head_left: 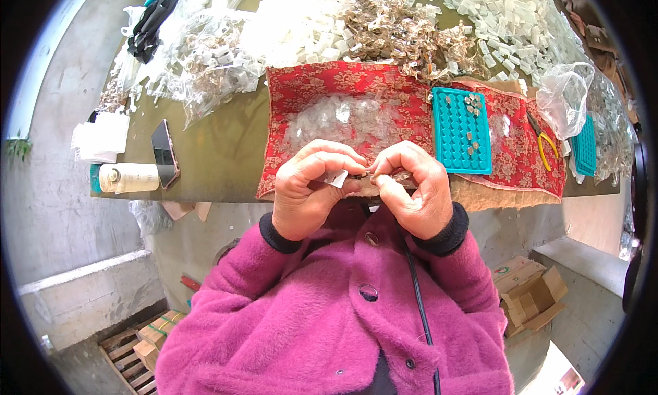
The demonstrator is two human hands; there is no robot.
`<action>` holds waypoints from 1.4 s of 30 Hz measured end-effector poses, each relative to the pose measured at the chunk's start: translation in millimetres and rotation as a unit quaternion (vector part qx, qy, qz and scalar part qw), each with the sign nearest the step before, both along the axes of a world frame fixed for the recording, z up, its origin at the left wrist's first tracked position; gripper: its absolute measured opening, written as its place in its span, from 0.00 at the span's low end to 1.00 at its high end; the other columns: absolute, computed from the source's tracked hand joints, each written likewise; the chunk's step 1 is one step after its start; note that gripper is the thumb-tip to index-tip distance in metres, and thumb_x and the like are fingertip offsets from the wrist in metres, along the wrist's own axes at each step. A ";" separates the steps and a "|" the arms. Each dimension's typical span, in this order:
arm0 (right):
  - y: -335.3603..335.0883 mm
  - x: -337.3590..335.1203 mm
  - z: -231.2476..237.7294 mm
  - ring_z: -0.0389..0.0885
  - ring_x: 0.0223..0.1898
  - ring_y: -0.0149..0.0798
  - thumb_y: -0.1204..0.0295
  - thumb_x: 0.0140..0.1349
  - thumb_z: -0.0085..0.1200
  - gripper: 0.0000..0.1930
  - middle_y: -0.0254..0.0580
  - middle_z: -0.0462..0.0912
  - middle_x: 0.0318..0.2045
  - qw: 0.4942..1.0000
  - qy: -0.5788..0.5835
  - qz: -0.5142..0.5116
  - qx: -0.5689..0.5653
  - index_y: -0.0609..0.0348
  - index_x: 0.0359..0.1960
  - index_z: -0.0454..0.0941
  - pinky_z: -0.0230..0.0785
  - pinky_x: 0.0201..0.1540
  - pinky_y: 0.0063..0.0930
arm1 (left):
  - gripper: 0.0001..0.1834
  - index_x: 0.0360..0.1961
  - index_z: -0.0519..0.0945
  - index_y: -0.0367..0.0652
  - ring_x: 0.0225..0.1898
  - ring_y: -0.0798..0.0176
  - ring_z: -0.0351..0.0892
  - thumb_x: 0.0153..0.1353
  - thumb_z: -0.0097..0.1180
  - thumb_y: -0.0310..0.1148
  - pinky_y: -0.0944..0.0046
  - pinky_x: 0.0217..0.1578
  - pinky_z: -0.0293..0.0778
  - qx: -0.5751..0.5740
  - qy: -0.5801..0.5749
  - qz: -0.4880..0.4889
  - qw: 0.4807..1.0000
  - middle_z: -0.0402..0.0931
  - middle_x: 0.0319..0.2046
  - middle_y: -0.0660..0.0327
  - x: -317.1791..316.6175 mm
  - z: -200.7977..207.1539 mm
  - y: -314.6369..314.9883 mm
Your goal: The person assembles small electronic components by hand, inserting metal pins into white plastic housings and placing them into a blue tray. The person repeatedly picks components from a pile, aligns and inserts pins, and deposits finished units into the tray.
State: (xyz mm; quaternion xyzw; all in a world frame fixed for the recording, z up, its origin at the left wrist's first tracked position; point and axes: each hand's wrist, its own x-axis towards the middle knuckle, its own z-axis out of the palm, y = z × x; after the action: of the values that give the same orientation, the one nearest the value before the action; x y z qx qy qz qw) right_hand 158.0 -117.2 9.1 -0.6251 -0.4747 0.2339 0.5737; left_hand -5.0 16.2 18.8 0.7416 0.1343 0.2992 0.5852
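Both hands meet at the table's near edge, over the front of a red floral cloth (pixel 404 131). My left hand (pixel 301 193) is closed, with a small white plastic piece (pixel 335 179) between its fingers. Fingertips of my right hand (pixel 421 193) are pinched together close to the left fingertips; a tiny brownish part shows there, too small to name. Just beyond the hands, clear plastic bits (pixel 343 124) lie spread on the cloth. To the right of them is a teal tray (pixel 460 163) of small pockets, a few holding small round metallic pieces.
Yellow-handled pliers (pixel 546 151) and a second teal tray (pixel 585 148) are at the right. Heaps of white plastic pieces (pixel 301 28) and brownish clear parts (pixel 404 35) cover the far side. A phone (pixel 164 155) and a pale bottle (pixel 130 177) are at the left.
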 end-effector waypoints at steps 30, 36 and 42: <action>-1.6 -11.8 -18.9 0.83 0.42 0.32 0.84 0.62 0.68 0.09 0.38 0.85 0.39 0.984 0.129 -0.082 0.094 0.62 0.41 0.84 0.75 0.47 0.26 | 0.14 0.51 0.90 0.43 0.49 0.62 0.79 0.65 0.70 0.33 0.63 0.50 0.76 0.111 0.091 0.047 0.988 0.81 0.45 0.59 -8.0 10.2 10.3; -2.3 -14.7 -16.9 0.83 0.42 0.34 0.83 0.62 0.69 0.09 0.40 0.85 0.39 0.983 0.099 -0.105 0.118 0.62 0.41 0.83 0.75 0.48 0.27 | 0.19 0.53 0.87 0.39 0.52 0.57 0.86 0.60 0.69 0.18 0.61 0.51 0.82 0.083 0.032 0.040 0.995 0.84 0.50 0.56 1.2 1.4 4.0; 3.4 -17.9 -11.3 0.84 0.40 0.39 0.82 0.59 0.71 0.11 0.42 0.85 0.38 0.980 -0.025 -0.096 0.170 0.61 0.42 0.83 0.78 0.45 0.31 | 0.21 0.52 0.86 0.37 0.56 0.53 0.87 0.56 0.67 0.14 0.59 0.52 0.83 0.044 -0.016 0.056 0.997 0.86 0.52 0.51 10.3 2.8 -5.1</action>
State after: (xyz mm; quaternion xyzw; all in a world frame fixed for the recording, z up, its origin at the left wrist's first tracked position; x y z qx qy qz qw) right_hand 140.1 -113.7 -2.2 -0.5666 -0.4591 0.0778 0.6798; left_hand 5.2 11.0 21.6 0.7530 0.1530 0.3494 0.5362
